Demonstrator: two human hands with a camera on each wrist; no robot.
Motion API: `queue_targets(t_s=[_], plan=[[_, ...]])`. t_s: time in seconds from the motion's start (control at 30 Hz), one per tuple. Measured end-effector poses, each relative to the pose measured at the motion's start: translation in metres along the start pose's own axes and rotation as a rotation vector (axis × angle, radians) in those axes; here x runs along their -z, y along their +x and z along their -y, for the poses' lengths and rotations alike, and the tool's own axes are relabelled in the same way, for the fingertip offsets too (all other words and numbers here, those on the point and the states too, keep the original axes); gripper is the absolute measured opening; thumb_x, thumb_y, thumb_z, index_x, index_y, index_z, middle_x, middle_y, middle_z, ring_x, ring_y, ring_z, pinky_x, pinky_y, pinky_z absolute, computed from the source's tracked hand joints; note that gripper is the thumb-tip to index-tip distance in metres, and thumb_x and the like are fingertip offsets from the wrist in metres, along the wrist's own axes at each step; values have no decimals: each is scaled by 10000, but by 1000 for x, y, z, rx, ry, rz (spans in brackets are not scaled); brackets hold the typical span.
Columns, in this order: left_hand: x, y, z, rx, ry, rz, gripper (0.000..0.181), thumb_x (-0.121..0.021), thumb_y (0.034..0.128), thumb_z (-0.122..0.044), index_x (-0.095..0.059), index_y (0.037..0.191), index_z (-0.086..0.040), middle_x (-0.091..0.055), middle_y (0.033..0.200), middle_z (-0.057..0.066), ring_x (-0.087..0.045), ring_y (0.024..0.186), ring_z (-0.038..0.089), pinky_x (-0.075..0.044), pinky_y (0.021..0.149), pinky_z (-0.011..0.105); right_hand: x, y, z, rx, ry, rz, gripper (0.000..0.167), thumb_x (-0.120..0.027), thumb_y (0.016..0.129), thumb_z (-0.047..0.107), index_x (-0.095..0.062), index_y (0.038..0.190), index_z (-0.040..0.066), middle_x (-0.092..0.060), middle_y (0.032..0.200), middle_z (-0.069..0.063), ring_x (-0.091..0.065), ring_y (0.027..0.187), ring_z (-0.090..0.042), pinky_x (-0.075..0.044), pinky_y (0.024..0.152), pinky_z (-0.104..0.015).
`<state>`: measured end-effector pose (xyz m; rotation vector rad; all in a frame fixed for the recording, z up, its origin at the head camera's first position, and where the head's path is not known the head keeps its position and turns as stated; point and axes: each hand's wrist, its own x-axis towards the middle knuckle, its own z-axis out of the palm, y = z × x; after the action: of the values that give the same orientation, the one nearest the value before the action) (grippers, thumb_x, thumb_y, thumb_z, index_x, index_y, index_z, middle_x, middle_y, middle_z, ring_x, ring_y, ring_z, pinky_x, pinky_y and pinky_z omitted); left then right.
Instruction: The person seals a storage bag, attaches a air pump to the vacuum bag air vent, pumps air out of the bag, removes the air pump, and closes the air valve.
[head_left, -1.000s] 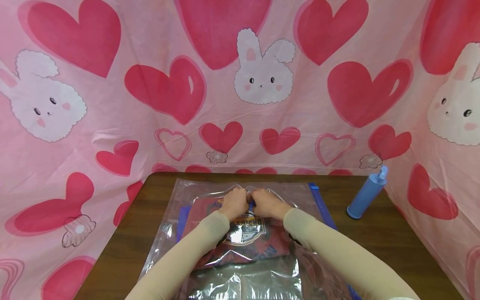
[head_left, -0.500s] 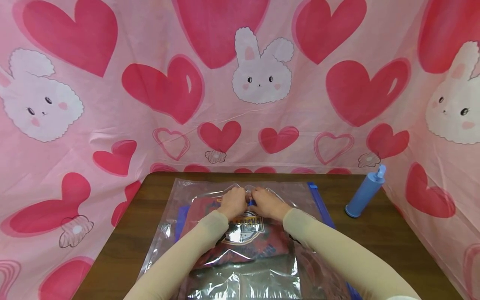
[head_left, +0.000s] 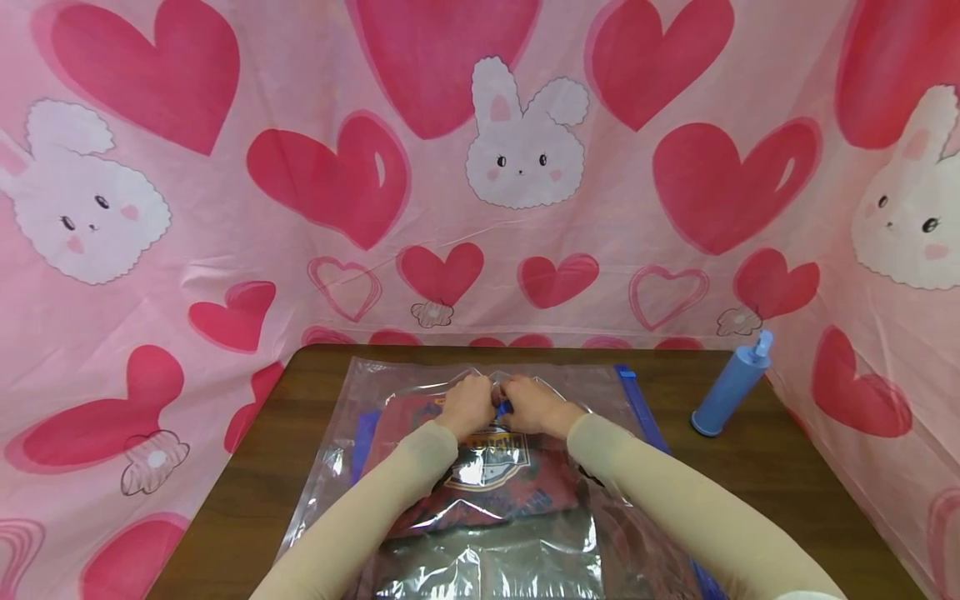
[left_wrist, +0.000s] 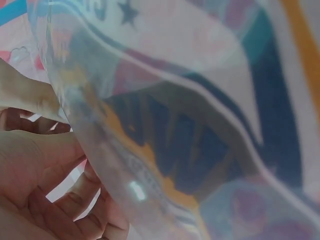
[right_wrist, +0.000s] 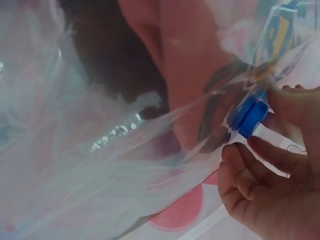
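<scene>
A clear plastic vacuum storage bag [head_left: 581, 385] lies flat, with a folded red printed garment [head_left: 517, 492] inside. Near its far middle is a round blue valve [right_wrist: 252, 117]. My right hand [head_left: 542, 408] pinches this valve between thumb and fingers, seen best in the right wrist view. Close beside it, my left hand [head_left: 467, 406] grips the bag's film, which is pulled up into folds between the hands. In the left wrist view, fingers [left_wrist: 37, 165] lie along the film's edge, and the film hides their tips in part.
The bag rests on a dark wooden table [head_left: 258, 467]. A blue zip strip [head_left: 647, 417] with a slider runs along its right side. On the table at right stands a blue hand pump [head_left: 729, 392]. Pink cloth [head_left: 435, 217] with hearts and rabbits hangs behind and at both sides.
Both hands stay at the same place on the bag. The right hand's fingers shift slightly around the blue valve.
</scene>
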<state>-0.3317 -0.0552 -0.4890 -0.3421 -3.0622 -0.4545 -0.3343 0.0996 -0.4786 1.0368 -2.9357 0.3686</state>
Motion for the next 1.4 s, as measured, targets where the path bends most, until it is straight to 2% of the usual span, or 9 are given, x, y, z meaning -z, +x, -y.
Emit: queue_targets(t_s=[0.13,0.23,0.4,0.5,0.73,0.93,1.1,1.33,1.4], plan=[[-1,0,0,-13,10,-5,189,-794,865,-112,-659,733,-112,-693,824,59,-645,696,206,-574,578,427,-2,-1,0,-14,6,-10,260,-833,906,233,-662,848,47,-597,775,-29,-602,737,-213,-548,700,-434],[-1,0,1,-16,11,-14,201,-784,861,-97,-639,721,-102,-690,819,71,-644,685,214,-561,560,422,-3,-1,-1,-22,18,-6,248,-826,912,214,-663,825,49,-573,732,-3,-555,680,-181,-526,668,-399],[-2,-1,2,-18,1,-28,224,-778,847,-99,-620,689,-114,-676,788,67,-630,661,217,-539,537,413,0,0,-1,-17,45,3,143,-801,814,86,-672,851,36,-566,738,-8,-524,681,-184,-504,647,-378],[-1,-2,2,-23,-2,-32,215,-780,850,-113,-628,698,-113,-673,776,63,-620,647,212,-536,531,410,0,-1,-2,-9,53,2,161,-790,767,66,-672,871,31,-581,751,-14,-536,697,-189,-514,650,-380],[0,-3,1,-20,-2,-12,181,-793,862,-111,-666,733,-112,-673,779,45,-605,633,188,-534,526,392,-1,-3,-1,9,40,-25,270,-846,879,259,-680,886,47,-650,789,-32,-668,768,-234,-576,716,-433],[0,-4,1,-18,-3,-20,194,-785,837,-115,-645,703,-113,-681,782,63,-618,647,207,-546,536,415,0,-3,-1,-7,25,-26,221,-854,870,164,-693,876,13,-646,784,-49,-627,729,-207,-567,705,-416],[1,-2,1,-13,0,-14,194,-776,850,-120,-642,711,-114,-667,768,58,-610,646,204,-547,548,413,1,-4,-1,-22,16,-3,175,-832,817,111,-681,867,38,-615,769,-28,-558,703,-191,-534,672,-388],[3,-2,0,-22,4,3,187,-808,861,-114,-685,722,-138,-695,811,45,-625,678,189,-569,584,413,-3,-2,1,-48,22,-11,256,-827,898,324,-678,878,117,-634,786,1,-619,731,-190,-560,714,-403],[3,-2,0,-21,0,10,175,-810,861,-112,-687,738,-130,-699,820,52,-627,676,192,-568,582,412,-4,-2,2,-53,29,-12,258,-826,916,333,-685,877,120,-636,788,2,-615,722,-183,-558,708,-401]])
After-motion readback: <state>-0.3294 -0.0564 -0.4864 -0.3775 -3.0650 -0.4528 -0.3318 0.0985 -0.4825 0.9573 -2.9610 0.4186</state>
